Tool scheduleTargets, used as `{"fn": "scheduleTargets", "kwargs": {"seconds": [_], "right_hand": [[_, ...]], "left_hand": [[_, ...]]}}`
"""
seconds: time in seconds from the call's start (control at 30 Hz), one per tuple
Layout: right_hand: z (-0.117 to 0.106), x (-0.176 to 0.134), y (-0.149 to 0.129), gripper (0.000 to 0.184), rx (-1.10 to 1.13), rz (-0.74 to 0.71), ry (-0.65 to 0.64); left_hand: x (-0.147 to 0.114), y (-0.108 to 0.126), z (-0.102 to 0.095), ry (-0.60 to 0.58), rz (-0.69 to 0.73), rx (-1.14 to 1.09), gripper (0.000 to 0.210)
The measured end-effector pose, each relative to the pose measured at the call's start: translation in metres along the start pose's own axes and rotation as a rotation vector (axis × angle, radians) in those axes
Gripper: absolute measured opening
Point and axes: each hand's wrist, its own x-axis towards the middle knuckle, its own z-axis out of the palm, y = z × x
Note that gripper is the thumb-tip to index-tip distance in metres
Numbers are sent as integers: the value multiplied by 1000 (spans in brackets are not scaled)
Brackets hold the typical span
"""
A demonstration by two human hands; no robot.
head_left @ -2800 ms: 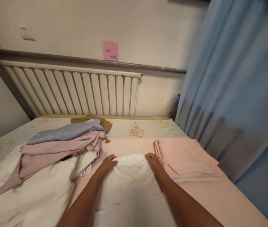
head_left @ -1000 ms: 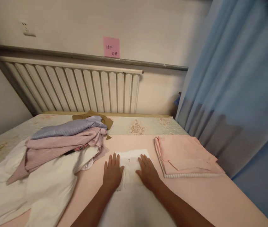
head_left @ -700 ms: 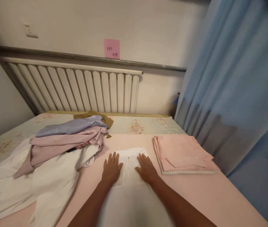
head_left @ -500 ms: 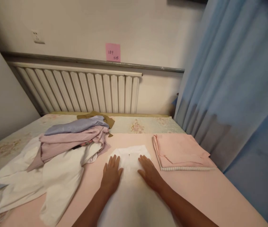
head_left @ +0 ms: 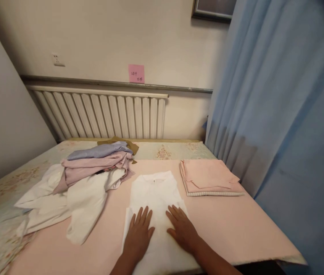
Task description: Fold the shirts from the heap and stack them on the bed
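Note:
A white shirt [head_left: 154, 194] lies flat in front of me, its collar toward the wall and its sides folded in. My left hand [head_left: 139, 233] rests palm down on the shirt's left part, fingers spread. On the right part my right hand [head_left: 180, 227] lies the same way, fingers apart. Neither hand grips the cloth. Beneath the shirt is a pink cloth [head_left: 219, 229] covering part of the bed. My forearms hide some of the shirt's lower end.
To the left lies a loose pile of clothes [head_left: 93, 168], white, pink, blue and olive. Folded pink garments [head_left: 210, 175] are stacked at the right. A radiator [head_left: 104, 114] stands behind the bed, and a blue curtain [head_left: 250, 107] hangs along the right side.
Both hands have slid down the shirt toward me, away from the collar, still flat. More of the shirt's upper part now shows. The view has tilted up and shifted slightly.

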Motion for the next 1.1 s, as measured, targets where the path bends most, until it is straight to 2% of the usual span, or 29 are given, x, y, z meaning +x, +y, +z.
{"fn": "scheduleTargets", "kwargs": {"seconds": [0.1, 0.2, 0.33, 0.43, 0.63, 0.83, 0.97, 1.1], "right_hand": [[-9, -26, 6, 64, 24, 5, -73], [-18, -68, 11, 62, 32, -43, -102], [-19, -120, 14, 71, 39, -137, -21], [-11, -139, 14, 79, 19, -153, 44], [7, -140, 19, 63, -63, -162, 203], [6, -139, 25, 56, -95, -191, 316], [2, -133, 34, 57, -61, -219, 308], [-8, -114, 44, 51, -46, -246, 283]], "left_hand": [[-21, -5, -2, 19, 8, 19, 56], [-52, -11, -9, 6, 47, 31, 61], [-90, -17, -28, -74, 130, 14, 75], [-106, -17, -41, -132, 167, -16, 95], [-112, -16, -45, -62, 161, -28, 101], [-120, -32, -38, 62, 209, -136, 92], [-119, -46, -38, 81, 256, -181, 75], [-108, -55, -47, 46, 233, -199, 71]]}}
